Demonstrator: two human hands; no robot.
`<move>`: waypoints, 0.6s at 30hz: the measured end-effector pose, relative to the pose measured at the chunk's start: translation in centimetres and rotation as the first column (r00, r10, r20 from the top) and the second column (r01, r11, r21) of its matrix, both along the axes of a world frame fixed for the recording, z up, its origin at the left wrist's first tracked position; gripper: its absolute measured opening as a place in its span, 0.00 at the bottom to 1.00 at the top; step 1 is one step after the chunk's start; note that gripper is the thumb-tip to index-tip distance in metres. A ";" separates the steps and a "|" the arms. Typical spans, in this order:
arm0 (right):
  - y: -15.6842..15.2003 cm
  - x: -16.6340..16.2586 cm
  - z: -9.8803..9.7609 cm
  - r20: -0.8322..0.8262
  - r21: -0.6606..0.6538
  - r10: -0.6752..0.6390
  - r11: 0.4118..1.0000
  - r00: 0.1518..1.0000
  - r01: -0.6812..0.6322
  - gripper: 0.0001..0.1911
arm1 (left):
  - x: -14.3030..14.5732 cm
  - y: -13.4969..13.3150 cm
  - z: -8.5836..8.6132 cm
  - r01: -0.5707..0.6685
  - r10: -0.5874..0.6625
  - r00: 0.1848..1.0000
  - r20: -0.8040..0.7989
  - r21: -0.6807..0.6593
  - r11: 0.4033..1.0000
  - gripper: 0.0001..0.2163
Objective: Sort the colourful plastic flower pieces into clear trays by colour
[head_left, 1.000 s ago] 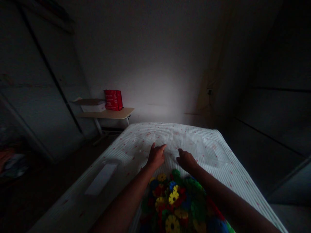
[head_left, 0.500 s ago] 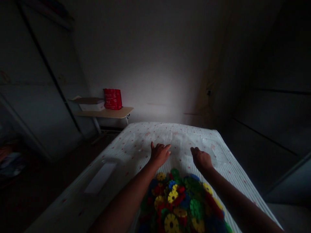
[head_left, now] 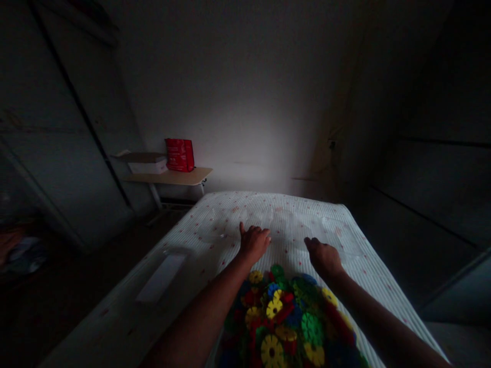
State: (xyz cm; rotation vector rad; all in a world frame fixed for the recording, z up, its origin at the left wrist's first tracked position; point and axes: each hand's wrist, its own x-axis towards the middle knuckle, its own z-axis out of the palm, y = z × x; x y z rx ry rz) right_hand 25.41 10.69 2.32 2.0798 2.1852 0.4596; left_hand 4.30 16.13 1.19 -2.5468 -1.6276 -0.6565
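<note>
My left hand (head_left: 255, 242) reaches over the striped, dotted bed cover with its thumb apart and its fingers stretched to the right. It is beside a row of clear plastic containers (head_left: 214, 225); whether it touches one I cannot tell. My right hand (head_left: 324, 255) is at the front of the clear containers on the right, its fingers closed together. Anything in that grip is too faint to make out. Below and between my forearms lies a pile of flower-shaped plastic discs (head_left: 274, 308) in yellow, red, green and blue.
A clear tray with a pale rectangular piece (head_left: 163, 278) lies on the left of the bed cover (head_left: 209, 294). Beyond the bed, a small table (head_left: 187, 177) bears a red bag (head_left: 180, 155) and a white box (head_left: 148, 166). A wall stands behind.
My right hand has shifted slightly right and down. The fingers of my left hand look a little more bent. The pile of discs looks the same.
</note>
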 end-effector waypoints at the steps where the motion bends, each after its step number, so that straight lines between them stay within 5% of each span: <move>1: -0.1 0.0 0.0 0.000 0.010 -0.003 1.000 1.000 0.003 0.21 | -0.2 -0.1 0.2 -0.003 0.003 1.000 0.000 0.006 1.000 0.10; 5: -1.3 0.1 0.5 -0.048 0.131 0.043 0.991 0.998 -0.036 0.22 | -2.9 -0.2 1.2 -0.057 0.057 0.998 0.002 0.045 0.997 0.13; 11: -5.7 1.8 1.3 -0.168 0.343 0.189 0.931 0.967 -0.123 0.20 | -9.8 0.9 2.5 -0.366 0.360 0.930 -0.077 -0.101 0.925 0.21; 18: -9.5 6.0 -1.1 -0.294 0.389 0.196 0.918 0.936 -0.070 0.20 | -11.6 1.5 1.1 -0.399 0.385 0.917 -0.102 -0.227 0.889 0.25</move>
